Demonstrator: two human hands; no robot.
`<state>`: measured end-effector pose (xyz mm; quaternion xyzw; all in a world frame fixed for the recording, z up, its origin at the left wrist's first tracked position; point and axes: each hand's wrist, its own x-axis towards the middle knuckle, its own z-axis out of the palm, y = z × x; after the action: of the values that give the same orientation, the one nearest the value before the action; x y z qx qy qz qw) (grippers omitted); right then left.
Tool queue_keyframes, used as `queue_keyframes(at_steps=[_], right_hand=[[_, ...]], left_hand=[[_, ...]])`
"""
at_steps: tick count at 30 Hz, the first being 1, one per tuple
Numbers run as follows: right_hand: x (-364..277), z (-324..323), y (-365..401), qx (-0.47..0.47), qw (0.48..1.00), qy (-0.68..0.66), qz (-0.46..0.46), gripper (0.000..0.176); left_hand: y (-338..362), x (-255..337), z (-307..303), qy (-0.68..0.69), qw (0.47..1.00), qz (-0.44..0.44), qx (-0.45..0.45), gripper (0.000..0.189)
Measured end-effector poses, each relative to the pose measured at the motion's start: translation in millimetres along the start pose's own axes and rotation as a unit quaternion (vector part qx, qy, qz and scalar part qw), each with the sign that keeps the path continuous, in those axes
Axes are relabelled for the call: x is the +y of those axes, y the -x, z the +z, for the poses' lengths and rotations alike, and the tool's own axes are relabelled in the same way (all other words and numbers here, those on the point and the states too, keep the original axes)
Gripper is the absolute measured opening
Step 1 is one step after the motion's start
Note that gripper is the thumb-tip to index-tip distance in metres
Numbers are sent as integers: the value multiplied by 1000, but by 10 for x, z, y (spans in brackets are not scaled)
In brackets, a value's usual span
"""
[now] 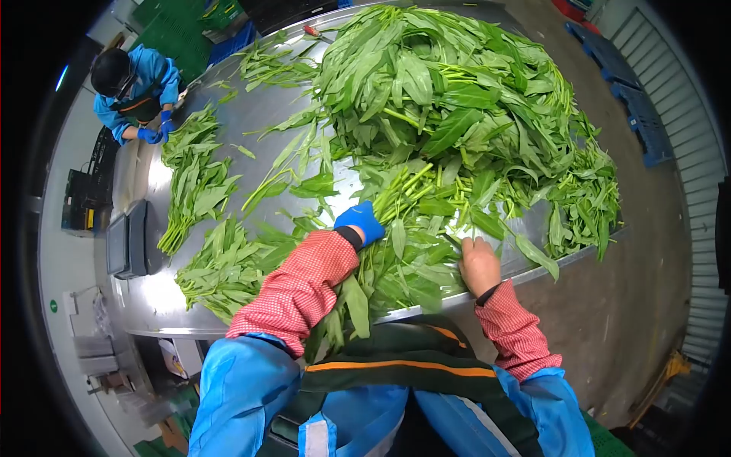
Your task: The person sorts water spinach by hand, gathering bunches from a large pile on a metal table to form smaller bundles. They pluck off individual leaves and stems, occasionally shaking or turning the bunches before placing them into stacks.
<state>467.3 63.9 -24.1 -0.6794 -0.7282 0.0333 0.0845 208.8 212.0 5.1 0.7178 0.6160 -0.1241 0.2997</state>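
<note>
A bunch of water spinach (403,190) is gripped in my left hand (362,222), which wears a blue glove; its cut stems point away from me and its leaves hang towards the table's near edge. Low over the table, to the right of that bunch, my bare right hand (480,266) has its fingers curled closed among leaves and stems. What lies between those fingers is too small to make out. Loose water spinach leaves (419,266) spread between both hands. Beyond them rises a large heap of water spinach (449,91).
The metal table (263,118) carries more bunches (194,175) along its left side. A co-worker (135,87) in blue gloves handles greens at the far left. A red-handled tool (312,31) lies near the far edge. A grey bin (127,240) stands at left, blue pallets (640,122) at right.
</note>
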Motion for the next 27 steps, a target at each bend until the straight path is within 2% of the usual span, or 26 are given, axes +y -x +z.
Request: queue_keyframes(at_steps=[3, 6, 7, 10, 11, 13, 14, 15, 18, 19, 22, 25, 27], right_hand=[[-13, -354, 27, -46, 994, -90, 31, 24], [63, -702, 52, -109, 941, -309, 86, 31], [47, -777, 29, -151, 892, -413, 105, 41], [-154, -789, -119, -294, 736, -569, 219, 44], [-245, -733, -183, -290, 799, -495, 180, 43], [-323, -334, -262, -162, 890, -424, 49, 41], [-421, -298, -335, -95, 919, -382, -18, 41], [-496, -319, -406, -109, 914, -390, -16, 36], [-695, -344, -620, -122, 944, -305, 30, 29], [-755, -270, -699, -129, 960, -247, 38, 24], [-865, 108, -904, -150, 970, -185, 51, 23], [-821, 257, -950, -164, 969, -182, 36, 22], [-720, 173, -739, -213, 959, -178, 60, 21]], left_hand=[[-16, 93, 27, -34, 999, -22, 0, 48], [-1, 118, 16, -42, 998, -34, -9, 46], [-12, 125, 24, -43, 998, -40, -12, 46], [-54, 98, 71, -38, 998, -43, -16, 50], [-62, 81, 68, -35, 998, -44, -15, 53], [-25, 104, 44, -32, 998, -45, -11, 47], [4, 127, 28, -30, 998, -46, -9, 44], [26, 139, 12, -25, 998, -48, -8, 44], [14, 119, 50, -15, 999, -46, -1, 43], [37, 139, 45, -20, 999, -50, 6, 40], [-12, 125, 145, 1, 997, -75, 31, 37], [-10, 113, 202, 3, 996, -67, 52, 36], [54, 134, 134, 4, 998, -57, 41, 37]])
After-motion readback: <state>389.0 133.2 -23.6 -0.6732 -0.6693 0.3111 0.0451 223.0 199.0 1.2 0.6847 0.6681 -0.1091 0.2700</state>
